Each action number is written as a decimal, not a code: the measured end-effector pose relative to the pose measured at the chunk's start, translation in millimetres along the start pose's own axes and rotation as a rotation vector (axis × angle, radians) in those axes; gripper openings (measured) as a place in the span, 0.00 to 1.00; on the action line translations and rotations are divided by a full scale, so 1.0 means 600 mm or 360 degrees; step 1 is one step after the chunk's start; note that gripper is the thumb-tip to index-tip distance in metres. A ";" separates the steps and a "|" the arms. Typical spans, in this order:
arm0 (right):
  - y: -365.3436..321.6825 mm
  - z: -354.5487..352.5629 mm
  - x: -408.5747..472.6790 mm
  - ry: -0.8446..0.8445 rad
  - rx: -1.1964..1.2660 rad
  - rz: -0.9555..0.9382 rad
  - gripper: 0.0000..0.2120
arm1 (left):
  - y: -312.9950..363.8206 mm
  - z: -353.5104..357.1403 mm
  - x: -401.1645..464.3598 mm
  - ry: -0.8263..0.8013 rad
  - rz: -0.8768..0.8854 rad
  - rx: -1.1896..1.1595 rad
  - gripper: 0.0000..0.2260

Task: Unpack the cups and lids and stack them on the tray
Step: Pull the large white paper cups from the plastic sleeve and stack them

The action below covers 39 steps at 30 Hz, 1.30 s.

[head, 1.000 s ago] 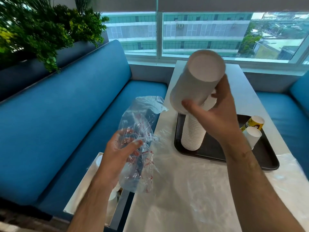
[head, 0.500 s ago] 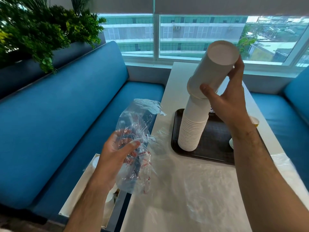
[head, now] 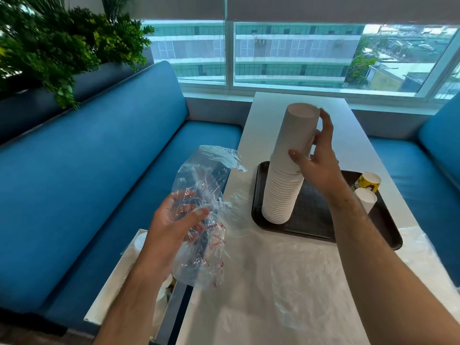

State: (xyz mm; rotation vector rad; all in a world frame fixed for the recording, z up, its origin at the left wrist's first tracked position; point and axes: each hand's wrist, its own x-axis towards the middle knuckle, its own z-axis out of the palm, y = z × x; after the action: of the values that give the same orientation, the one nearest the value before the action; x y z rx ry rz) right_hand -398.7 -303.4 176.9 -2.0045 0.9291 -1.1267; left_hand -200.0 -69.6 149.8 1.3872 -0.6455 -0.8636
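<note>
The right hand [head: 317, 168] is up beside the tall stack of white cups [head: 286, 170]. Its thumb touches the front of the stack and its fingers reach round the back near the top, so it is wrapped loosely round the upper cups. The stack stands upside down on the dark tray [head: 311, 220], at the tray's left end, and it leans a little to the right at the top. The left hand [head: 174, 225] is off to the side, over the edge of the table [head: 261, 282], and its fingers and thumb pinch an empty clear plastic bag [head: 201, 220] with red print on it. So the step seems to be putting the cups on the pile and making it stand straight. Next, I think the right hand must let go slowly (a tall pile like this can tip over), and the bag has to be put down somewhere. Two more cups lie at the right end of the tray, a yellow cup [head: 367, 183] and a small white cup [head: 366, 199]. I see no lids on the tray.
</note>
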 end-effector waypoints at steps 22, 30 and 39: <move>-0.088 0.145 -0.218 -0.0635 0.0297 0.0121 0.36 | 0.004 0.037 0.049 0.0555 0.0124 -0.0821 0.27; -0.082 0.176 -0.197 -0.0227 0.0160 -0.0242 0.10 | -0.016 0.035 0.061 0.0445 -0.0127 -0.1071 0.32; -0.082 0.083 -0.150 -0.0467 -0.0209 -0.0560 0.19 | -0.044 -0.040 0.105 0.0318 -0.0534 -0.1272 0.47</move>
State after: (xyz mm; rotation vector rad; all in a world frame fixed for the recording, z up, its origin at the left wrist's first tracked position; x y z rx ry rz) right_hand -376.0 -193.3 156.9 -2.4278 0.5245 -0.9298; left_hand -148.8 -107.5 114.9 0.8314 0.1110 -1.0728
